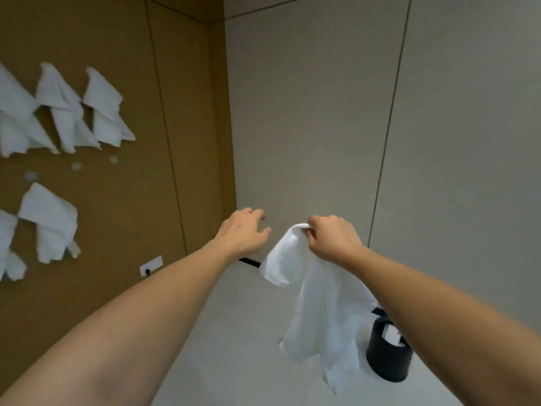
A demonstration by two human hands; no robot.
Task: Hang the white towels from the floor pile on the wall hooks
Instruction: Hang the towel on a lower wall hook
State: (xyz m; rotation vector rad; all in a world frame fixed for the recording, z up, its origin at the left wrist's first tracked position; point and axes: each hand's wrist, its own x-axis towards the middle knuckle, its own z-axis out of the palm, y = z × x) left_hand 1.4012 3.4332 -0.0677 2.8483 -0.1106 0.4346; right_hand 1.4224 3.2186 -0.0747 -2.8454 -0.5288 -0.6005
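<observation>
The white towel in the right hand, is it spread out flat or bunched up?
Bunched up. The right hand pinches the white cloth towel at its top edge, and it hangs in loose folds.

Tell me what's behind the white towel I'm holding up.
Behind the white towel, pinched by the right hand, a black round bin stands on the floor, partly covered. A thin black bar emerges at its left edge; the rest is hidden.
</observation>
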